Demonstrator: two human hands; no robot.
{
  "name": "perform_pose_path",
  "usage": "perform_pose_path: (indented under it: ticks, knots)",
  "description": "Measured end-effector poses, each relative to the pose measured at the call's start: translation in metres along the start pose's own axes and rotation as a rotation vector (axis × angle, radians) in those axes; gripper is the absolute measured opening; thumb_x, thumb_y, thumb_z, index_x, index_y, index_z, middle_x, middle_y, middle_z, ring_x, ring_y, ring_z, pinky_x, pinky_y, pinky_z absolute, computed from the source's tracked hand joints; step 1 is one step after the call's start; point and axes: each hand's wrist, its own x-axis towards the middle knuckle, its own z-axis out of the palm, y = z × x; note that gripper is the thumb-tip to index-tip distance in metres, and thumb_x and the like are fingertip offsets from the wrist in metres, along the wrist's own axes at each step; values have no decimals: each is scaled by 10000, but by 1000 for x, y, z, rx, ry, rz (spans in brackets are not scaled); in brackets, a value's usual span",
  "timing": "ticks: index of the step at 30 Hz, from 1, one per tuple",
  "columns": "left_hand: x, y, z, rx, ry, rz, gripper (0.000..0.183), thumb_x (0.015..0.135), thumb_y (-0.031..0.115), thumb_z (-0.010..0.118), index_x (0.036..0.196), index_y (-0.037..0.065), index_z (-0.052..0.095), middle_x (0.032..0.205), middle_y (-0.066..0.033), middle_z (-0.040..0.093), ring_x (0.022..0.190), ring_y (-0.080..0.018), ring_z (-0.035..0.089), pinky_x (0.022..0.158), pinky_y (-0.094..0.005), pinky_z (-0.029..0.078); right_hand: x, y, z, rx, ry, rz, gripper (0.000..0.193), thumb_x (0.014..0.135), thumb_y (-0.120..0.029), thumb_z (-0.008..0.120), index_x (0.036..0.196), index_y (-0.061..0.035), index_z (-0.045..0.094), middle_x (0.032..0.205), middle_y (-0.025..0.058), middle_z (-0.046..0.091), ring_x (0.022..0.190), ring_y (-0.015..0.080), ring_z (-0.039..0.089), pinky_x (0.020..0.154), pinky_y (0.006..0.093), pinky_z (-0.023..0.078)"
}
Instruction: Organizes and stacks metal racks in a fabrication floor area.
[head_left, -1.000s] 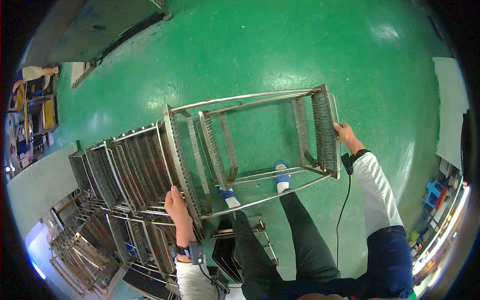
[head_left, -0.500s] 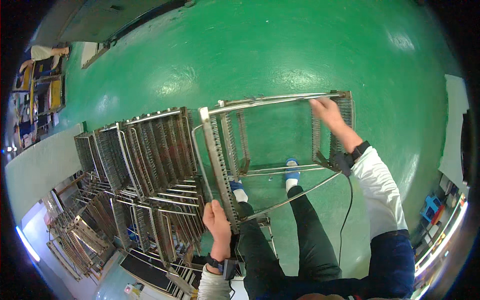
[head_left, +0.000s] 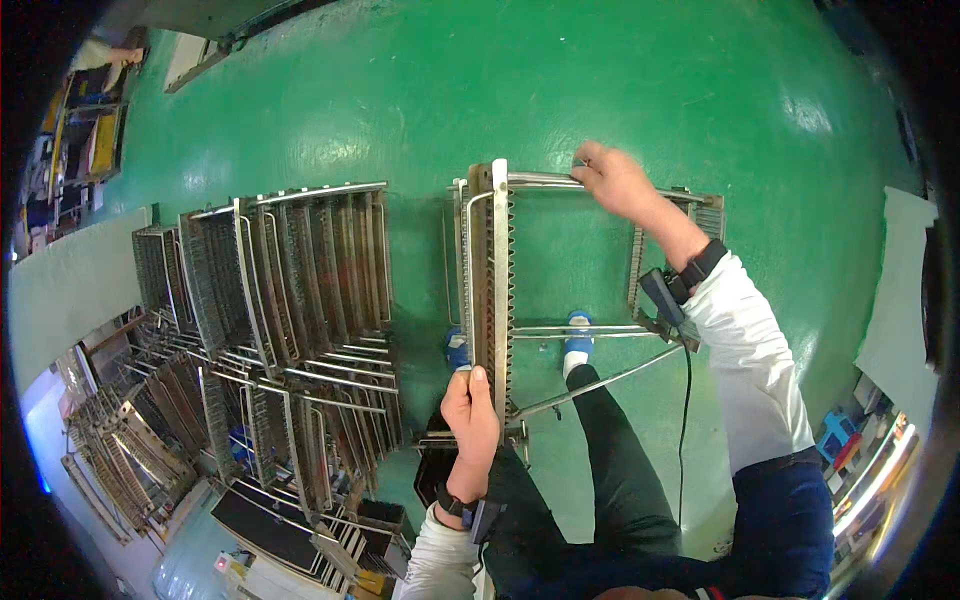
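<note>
over the green floor point(head_left: 450, 80), one metal rack point(head_left: 501, 250) is held by two hands, the left hand point(head_left: 472, 412) clamped on its toothed side, the right hand point(head_left: 614, 182) curled on its far rod; an uneven grip could drop it toward the two blue slippers point(head_left: 579, 320). leftward, more racks point(head_left: 300, 270) crowd too tightly to count.

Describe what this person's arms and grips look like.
The left grip and right grip are ungloved. Each wears a black wrist strap with a dark boxy device; a thin black cable trails from the right one. The left sleeve shows white; the right sleeve is white, then navy higher up.
</note>
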Motion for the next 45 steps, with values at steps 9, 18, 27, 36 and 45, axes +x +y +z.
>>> perform_pose_path:
  ticks: [9,18,27,36,45]
  knots:
    - [1,7,6,36,13,46,343,1026,189,528,728,54,424,688,47,385,638,-44,310,555,-234,290,11,11,-23,338,-235,-53,149,830,-71,598,969,-48,647,755,131,622,678,200,595,629,361,483]
    - [-3,-4,-9,33,45,-26,308,1001,124,554,739,28,423,669,37,372,643,-60,311,547,-247,313,6,-18,-24,538,-364,181,180,900,-85,541,993,-49,690,731,-1,580,665,103,547,522,272,479]
    - [5,1,-4,39,45,-56,342,1008,144,552,723,48,388,680,53,338,646,-50,285,543,-241,286,19,-15,-6,76,1,-104,173,815,-107,584,947,-58,684,775,169,653,736,350,629,704,430,513]
    - [17,25,3,-83,-41,-138,371,1044,273,496,716,124,409,621,80,336,537,-8,286,478,-220,222,-3,1,-8,87,469,-449,168,807,69,508,882,-29,623,950,129,634,836,296,633,752,361,506]
    - [28,27,1,-178,-42,-169,368,1034,267,517,710,120,425,617,77,350,539,-8,294,472,-226,230,-310,16,105,1059,-842,781,451,964,-478,580,1092,-50,642,919,65,662,777,144,633,622,324,529]
